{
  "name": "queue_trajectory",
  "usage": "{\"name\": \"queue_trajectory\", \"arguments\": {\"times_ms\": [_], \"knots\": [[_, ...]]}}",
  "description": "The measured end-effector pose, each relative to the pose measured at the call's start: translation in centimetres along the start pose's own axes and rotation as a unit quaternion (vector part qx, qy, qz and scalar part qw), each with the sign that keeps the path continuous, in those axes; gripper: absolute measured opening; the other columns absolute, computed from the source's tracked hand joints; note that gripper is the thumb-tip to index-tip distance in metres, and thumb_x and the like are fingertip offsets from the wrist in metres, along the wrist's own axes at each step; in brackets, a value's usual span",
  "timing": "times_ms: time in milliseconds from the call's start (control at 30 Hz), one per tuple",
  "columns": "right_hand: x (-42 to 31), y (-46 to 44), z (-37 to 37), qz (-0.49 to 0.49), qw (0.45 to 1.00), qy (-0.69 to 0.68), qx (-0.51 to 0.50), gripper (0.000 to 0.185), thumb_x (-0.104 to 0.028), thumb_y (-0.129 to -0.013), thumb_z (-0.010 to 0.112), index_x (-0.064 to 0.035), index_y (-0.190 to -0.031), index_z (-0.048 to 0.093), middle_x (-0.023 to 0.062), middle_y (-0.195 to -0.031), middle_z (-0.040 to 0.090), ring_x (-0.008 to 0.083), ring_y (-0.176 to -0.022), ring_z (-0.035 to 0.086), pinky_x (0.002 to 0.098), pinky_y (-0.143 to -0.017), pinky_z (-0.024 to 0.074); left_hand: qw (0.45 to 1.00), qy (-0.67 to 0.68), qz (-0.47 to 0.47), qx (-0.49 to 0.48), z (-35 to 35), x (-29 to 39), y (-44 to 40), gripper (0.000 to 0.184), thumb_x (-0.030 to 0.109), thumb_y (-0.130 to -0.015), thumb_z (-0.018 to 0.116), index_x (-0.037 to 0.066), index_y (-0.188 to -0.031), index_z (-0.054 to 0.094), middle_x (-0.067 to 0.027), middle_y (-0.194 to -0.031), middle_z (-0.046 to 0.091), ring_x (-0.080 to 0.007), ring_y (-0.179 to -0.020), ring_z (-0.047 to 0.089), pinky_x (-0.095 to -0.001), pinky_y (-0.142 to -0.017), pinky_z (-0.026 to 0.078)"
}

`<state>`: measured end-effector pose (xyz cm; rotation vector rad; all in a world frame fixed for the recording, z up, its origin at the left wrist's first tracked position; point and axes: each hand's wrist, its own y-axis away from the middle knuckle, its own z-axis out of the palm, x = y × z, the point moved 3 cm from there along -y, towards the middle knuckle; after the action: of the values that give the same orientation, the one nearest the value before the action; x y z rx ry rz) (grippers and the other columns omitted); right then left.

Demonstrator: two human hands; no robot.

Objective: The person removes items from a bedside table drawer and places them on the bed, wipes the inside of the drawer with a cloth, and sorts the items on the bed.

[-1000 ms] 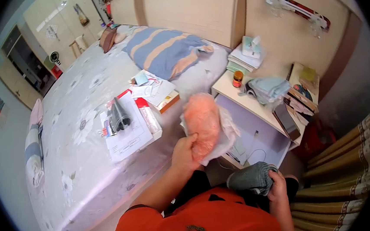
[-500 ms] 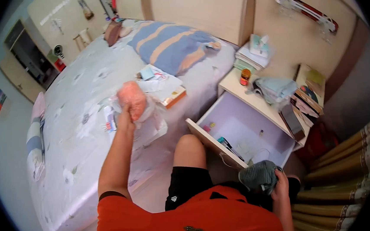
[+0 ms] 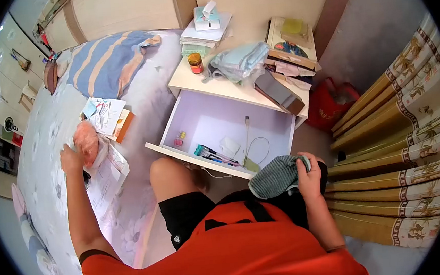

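My left hand point(image 3: 72, 158) is on the bed at the edge of an orange bundle in a clear plastic bag point(image 3: 87, 143); its fingers look curled, but whether they grip the bag is unclear. Papers point(image 3: 105, 185) lie beside and below the bundle. In my right hand point(image 3: 310, 174), a grey-green striped cloth point(image 3: 276, 177) is held over my lap, fingers wrapped round its right end. Just beyond the cloth, a drawer point(image 3: 206, 162) stands pulled out, with pens point(image 3: 216, 156), a cable point(image 3: 247, 135) and a small pink and yellow item point(image 3: 180, 139) inside.
On the nightstand point(image 3: 184, 78) are a brown jar point(image 3: 195, 63), bagged light-blue cloths point(image 3: 240, 61), a dark box point(image 3: 278, 92) and papers with a tissue pack point(image 3: 206, 18). A red bin point(image 3: 331, 103) stands right of it, near the curtain point(image 3: 390, 139). A striped blanket point(image 3: 103, 64) lies on the bed.
My left hand has carried the orange bundle from above the drawer to the papers on the bed. The view has swung right. The striped cloth stays in my right hand.
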<state>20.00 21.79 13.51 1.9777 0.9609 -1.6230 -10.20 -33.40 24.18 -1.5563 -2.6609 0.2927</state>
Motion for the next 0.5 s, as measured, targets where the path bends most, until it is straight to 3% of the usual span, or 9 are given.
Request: {"name": "queue_trajectory", "arguments": {"times_ms": [33,67,133,167,200,233,333,367,500], "knots": [[0.1,0.0,0.2,0.005,1.0,-0.003,0.002,0.016,-0.008,-0.082,0.057,-0.0029,-0.098,0.057,0.0056,-0.084,0.059,0.0154,-0.077,0.056,0.0269,-0.07,0.0448,0.985,0.02,0.109,0.132,-0.7,0.9,0.4,0.04,0.025,-0.08,0.057,-0.003,-0.108,0.053,-0.0217,-0.102,0.058,-0.0327,-0.095,0.056,-0.0382,-0.081,0.045],[-0.2,0.1,0.7,-0.052,0.995,0.086,-0.026,0.018,-0.008,-0.08,0.059,-0.0038,-0.097,0.057,0.0087,-0.085,0.059,0.0205,-0.079,0.057,0.0295,-0.071,0.0453,0.941,0.039,0.216,0.258,-1.5,1.9,1.1,0.034,0.021,-0.08,0.055,-0.002,-0.105,0.055,-0.0188,-0.099,0.06,-0.0319,-0.093,0.056,-0.0397,-0.08,0.044],[-1.7,0.4,2.3,-0.12,0.968,0.201,-0.086,0.022,-0.01,-0.074,0.062,-0.0049,-0.096,0.058,0.0154,-0.089,0.06,0.0327,-0.084,0.057,0.036,-0.074,0.0459,0.894,0.204,0.361,0.17,-2.3,7.1,3.9,0.024,0.013,-0.079,0.056,0.0,-0.099,0.058,-0.0166,-0.096,0.06,-0.0323,-0.088,0.057,-0.0385,-0.08,0.044],[-1.7,0.6,3.3,-0.161,0.951,0.236,-0.116,0.022,-0.012,-0.074,0.062,-0.0049,-0.095,0.058,0.0137,-0.088,0.06,0.0315,-0.084,0.057,0.0362,-0.073,0.0464,0.887,0.146,0.409,0.156,-5.4,10.8,9.1,0.021,0.008,-0.076,0.058,0.002,-0.096,0.059,-0.0152,-0.096,0.059,-0.0333,-0.089,0.056,-0.0372,-0.079,0.044],[-1.6,0.7,4.0,-0.174,0.942,0.251,-0.138,0.024,-0.012,-0.073,0.063,-0.0051,-0.095,0.058,0.0133,-0.088,0.06,0.0311,-0.083,0.057,0.0368,-0.072,0.0464,0.851,0.33,0.408,-0.043,-1.2,12.7,8.5,0.023,0.006,-0.072,0.061,0.003,-0.095,0.06,-0.0144,-0.1,0.058,-0.0304,-0.092,0.055,-0.0343,-0.079,0.044],[-1.6,0.7,4.6,-0.189,0.932,0.265,-0.16,0.025,-0.013,-0.072,0.063,-0.0053,-0.096,0.058,0.0129,-0.088,0.06,0.0307,-0.083,0.057,0.0373,-0.071,0.0464,0.783,0.295,0.548,-0.009,-0.8,15.4,11.2,0.021,0.007,-0.072,0.062,0.003,-0.092,0.059,-0.0123,-0.095,0.058,-0.0284,-0.088,0.056,-0.0327,-0.077,0.045],[-1.7,1.0,4.7,-0.19,0.917,0.29,-0.199,0.029,-0.012,-0.069,0.064,-0.0056,-0.097,0.057,0.0122,-0.086,0.059,0.0299,-0.081,0.057,0.0374,-0.07,0.0465,0.683,0.198,0.683,-0.167,0.9,22.2,18.2,0.018,0.009,-0.072,0.06,0.005,-0.09,0.057,-0.012,-0.09,0.057,-0.0302,-0.086,0.055,-0.0375,-0.075,0.044],[-1.5,1.1,4.5,-0.187,0.917,0.291,-0.198,0.029,-0.012,-0.069,0.064,-0.0056,-0.097,0.057,0.0122,-0.086,0.059,0.0299,-0.081,0.057,0.0374,-0.07,0.0465,0.644,0.169,0.716,-0.211,2.6,23.9,19.7,0.017,0.01,-0.072,0.06,0.006,-0.088,0.057,-0.0121,-0.09,0.056,-0.0305,-0.087,0.055,-0.0385,-0.075,0.044],[-1.1,1.5,4.3,-0.207,0.915,0.291,-0.189,0.032,-0.012,-0.067,0.064,-0.0058,-0.098,0.056,0.0115,-0.085,0.059,0.0292,-0.079,0.056,0.0364,-0.069,0.0467,0.6,0.039,0.732,-0.321,9.1,28.5,23.9,0.023,0.014,-0.07,0.062,0.006,-0.091,0.058,-0.0126,-0.092,0.057,-0.0304,-0.092,0.054,-0.0395,-0.078,0.044]]}}
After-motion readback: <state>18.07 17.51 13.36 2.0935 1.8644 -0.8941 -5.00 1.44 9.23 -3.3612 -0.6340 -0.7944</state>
